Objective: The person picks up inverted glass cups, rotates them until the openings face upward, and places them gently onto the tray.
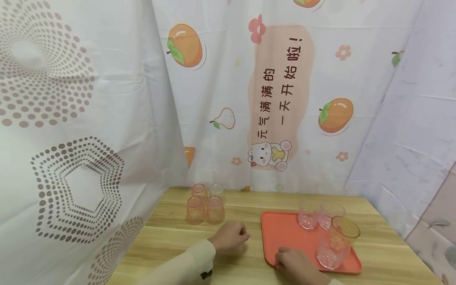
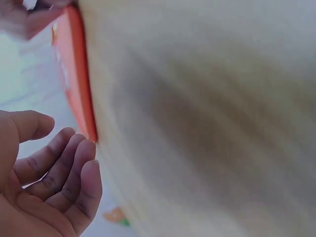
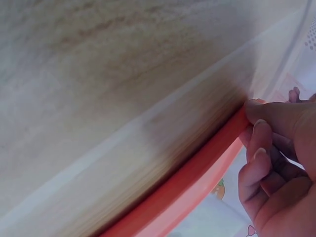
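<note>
An orange-red tray (image 1: 285,233) lies on the wooden table. My right hand (image 1: 297,264) is at its near left corner; in the right wrist view, the thumb and forefinger pinch the tray's rim (image 3: 182,190). My left hand (image 1: 229,236) hovers left of the tray, apart from it. Seen in the left wrist view, that hand's fingers (image 2: 64,182) are loosely bent around nothing. Toward the tray's far right stand two clear pinkish glasses (image 1: 308,221) (image 1: 325,221). A larger clear vessel (image 1: 333,251) with an amber rim stands at the near right of the tray.
Several upside-down tumblers (image 1: 195,211), mostly pink-tinted, stand grouped at the table's back left. A patterned white curtain (image 1: 221,99) hangs behind the wooden table (image 1: 171,237), with more cloth on the left and right sides.
</note>
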### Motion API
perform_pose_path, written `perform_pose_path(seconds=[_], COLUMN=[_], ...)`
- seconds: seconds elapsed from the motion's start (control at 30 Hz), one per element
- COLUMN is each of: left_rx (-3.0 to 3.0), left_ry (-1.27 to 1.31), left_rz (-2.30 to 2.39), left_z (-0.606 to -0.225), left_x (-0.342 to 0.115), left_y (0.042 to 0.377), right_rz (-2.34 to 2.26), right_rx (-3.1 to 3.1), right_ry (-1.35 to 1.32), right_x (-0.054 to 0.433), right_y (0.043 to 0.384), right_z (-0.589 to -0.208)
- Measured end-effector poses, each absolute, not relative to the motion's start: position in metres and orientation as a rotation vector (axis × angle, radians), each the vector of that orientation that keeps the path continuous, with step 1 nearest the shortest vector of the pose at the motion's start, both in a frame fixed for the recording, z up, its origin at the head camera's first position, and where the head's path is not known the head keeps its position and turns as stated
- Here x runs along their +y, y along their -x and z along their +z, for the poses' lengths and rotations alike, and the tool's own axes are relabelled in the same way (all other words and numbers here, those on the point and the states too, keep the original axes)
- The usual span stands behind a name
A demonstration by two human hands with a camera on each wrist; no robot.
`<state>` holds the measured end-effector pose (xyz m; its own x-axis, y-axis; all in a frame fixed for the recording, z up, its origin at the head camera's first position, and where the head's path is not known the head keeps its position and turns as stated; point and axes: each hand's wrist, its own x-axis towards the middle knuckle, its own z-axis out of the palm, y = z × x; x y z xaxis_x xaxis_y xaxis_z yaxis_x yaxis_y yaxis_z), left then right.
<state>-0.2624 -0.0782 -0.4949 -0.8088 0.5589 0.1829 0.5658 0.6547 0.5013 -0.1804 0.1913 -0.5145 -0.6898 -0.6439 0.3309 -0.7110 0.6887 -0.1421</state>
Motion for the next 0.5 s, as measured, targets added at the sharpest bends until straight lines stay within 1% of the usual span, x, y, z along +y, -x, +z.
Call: perform_pose_path(seconds=[0.23,0.4,0.5], left_rx=[-2.783,-2.630,-2.600], left_ry=[0.931,0.892,0.834], left_rz=[-1.034,-0.890,-0.912], left_z=[-0.471,-0.451,-0.440], left_x=[-0.113,-0.132,-0.144], left_y=[0.277,0.288,0.292], right_rz=[0.424,0.470,0.489], right_rx=[-2.654,-2.687,-2.659], right_ry=[-1.086,-1.086,-1.113], right_x=[0.189,0.193,0.195], right_y=[0.182,0.182,0.183], right_z=[-0.518,-0.518,-0.515])
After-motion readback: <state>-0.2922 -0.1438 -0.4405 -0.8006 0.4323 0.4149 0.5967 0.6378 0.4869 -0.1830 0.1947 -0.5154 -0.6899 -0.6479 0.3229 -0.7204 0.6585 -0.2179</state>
